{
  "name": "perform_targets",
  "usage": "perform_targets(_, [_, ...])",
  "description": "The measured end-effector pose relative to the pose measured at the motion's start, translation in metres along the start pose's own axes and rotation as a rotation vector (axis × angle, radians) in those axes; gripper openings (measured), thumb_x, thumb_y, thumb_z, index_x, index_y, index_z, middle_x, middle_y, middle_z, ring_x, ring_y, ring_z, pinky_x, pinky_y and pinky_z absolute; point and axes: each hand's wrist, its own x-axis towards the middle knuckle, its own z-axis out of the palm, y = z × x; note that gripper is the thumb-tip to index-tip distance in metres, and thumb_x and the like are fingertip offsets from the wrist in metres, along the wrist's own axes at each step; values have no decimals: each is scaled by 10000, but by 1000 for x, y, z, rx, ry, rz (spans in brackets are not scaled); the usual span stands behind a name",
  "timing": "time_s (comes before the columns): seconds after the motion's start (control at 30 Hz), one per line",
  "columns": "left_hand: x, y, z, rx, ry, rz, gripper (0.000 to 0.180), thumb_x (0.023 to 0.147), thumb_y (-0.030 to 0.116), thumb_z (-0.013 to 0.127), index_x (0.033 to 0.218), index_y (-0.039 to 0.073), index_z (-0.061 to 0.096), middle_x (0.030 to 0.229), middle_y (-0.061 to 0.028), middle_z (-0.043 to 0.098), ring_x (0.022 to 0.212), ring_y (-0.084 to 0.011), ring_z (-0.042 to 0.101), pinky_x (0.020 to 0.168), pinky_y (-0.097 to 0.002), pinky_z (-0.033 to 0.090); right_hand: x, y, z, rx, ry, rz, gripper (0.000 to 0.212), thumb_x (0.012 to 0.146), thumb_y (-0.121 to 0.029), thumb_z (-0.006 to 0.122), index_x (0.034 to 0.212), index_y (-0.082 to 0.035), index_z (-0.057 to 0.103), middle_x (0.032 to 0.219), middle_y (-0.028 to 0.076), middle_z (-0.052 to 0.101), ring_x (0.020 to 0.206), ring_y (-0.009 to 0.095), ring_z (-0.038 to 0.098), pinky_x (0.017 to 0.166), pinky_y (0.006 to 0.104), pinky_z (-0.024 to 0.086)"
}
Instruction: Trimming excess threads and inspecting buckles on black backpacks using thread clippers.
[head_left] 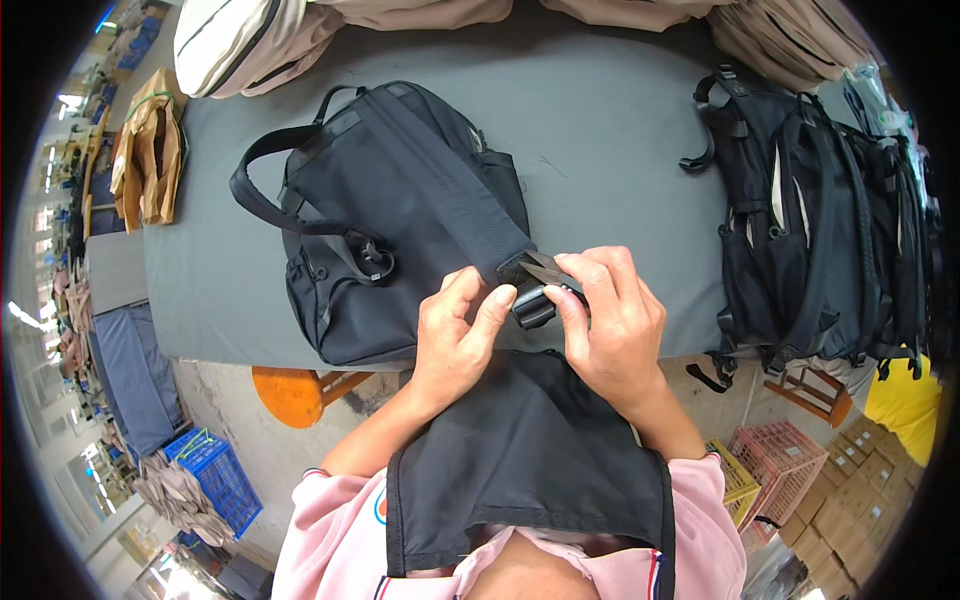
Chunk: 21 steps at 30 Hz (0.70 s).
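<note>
A dark navy backpack [350, 260] lies on the grey-covered table in front of me. One wide padded strap [450, 185] runs across it toward my hands. With thumb and fingers closed, my left hand [450, 345] pinches the strap's near end, where a loop of shiny black webbing [533, 308] bends out. My right hand [620, 325] is shut on small dark thread snips [545, 268], whose pointed blades lie against the strap end. Its thumb also presses by the webbing loop. What the blades touch exactly is too small to tell.
More dark backpacks [800, 230] stand packed together at the table's right. Beige bags [250, 45] line the far edge. A brown paper bag [150, 150] sits at the left corner. Below are an orange stool [285, 395], a blue crate [215, 480] and a pink crate [775, 465].
</note>
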Motion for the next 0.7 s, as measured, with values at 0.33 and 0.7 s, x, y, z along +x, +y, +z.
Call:
perform_targets(0.33, [-1, -1, -1, -225, -71, -111, 172, 896, 139, 626, 851, -19, 575, 676, 2, 479, 665, -81, 415, 612, -235, 375, -15, 4, 17, 1028, 109, 625, 213, 818, -10, 663, 1009, -10, 569, 915, 38, 545, 733, 89, 545, 636, 217, 457])
perform_targets(0.7, [-3, -4, 2, -313, -69, -73, 185, 916, 153, 593, 880, -25, 557, 722, 6, 475, 687, -69, 406, 624, -229, 373, 3, 24, -8, 269, -20, 38, 285, 693, -49, 737, 951, -55, 618, 829, 64, 587, 633, 212, 579, 548, 302, 470])
